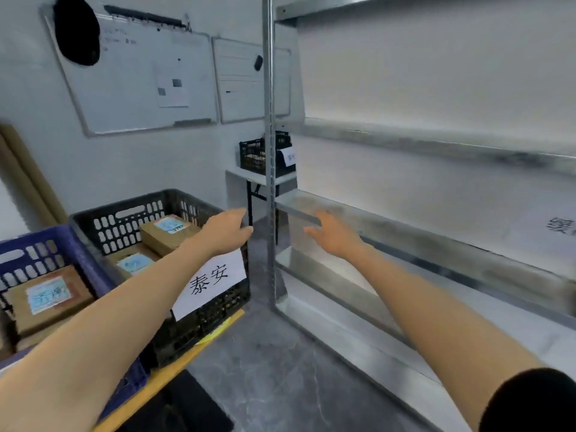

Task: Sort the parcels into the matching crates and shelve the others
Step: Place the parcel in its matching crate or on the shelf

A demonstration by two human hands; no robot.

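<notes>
Both arms reach forward and neither hand holds anything. My left hand [229,229] hovers over the near right corner of a black crate [131,210] with a white paper label [212,282]; its fingers are loosely bent. Two brown parcels lie in that crate, one [166,233] on top at the back, another [132,263] lower. A blue crate [34,247] at the left holds a brown parcel [46,299] with a blue label. My right hand [335,233] is stretched out, fingers relaxed, beside the front edge of a metal shelf [405,238].
The metal shelving unit fills the right side, its upright post [269,151] between my hands. A third black crate [254,155] with a label stands on a small white table at the back. Whiteboards hang on the wall. Grey floor lies below.
</notes>
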